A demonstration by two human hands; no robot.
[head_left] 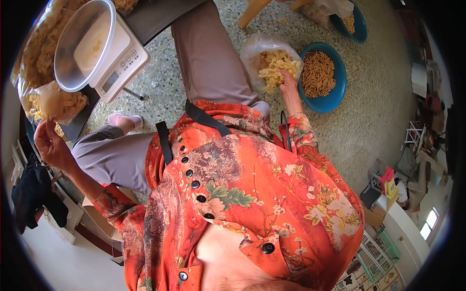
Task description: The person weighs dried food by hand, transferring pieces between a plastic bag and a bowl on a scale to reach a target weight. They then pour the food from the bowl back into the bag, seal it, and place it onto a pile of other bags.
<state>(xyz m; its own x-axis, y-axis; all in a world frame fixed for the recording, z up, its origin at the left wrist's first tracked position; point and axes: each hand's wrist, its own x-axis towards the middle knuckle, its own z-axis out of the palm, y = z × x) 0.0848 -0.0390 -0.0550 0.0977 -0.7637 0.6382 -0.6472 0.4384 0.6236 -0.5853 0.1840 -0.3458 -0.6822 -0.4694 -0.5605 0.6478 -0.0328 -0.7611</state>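
Observation:
My right hand (289, 83) closes on pale yellow crisp flakes (273, 76) at the mouth of an open clear plastic bag (250, 52) of the same flakes on the floor. A blue basin (341, 89) of brown stick-shaped snacks (318, 73) stands right beside that hand. On the left, my left hand (50, 145) has its fingers curled, with the tips pinching the lower edge of a small clear bag (63, 103) partly filled with yellow flakes. Just above this bag, a clear plastic bowl (87, 43) sits tilted in view on a white digital scale (127, 62).
A large clear bag of flakes (36, 53) lies at the upper left, next to the dark tabletop (158, 14). Another blue basin (360, 30) and wooden legs (253, 12) are at the top. Household goods (398, 189) line the right side.

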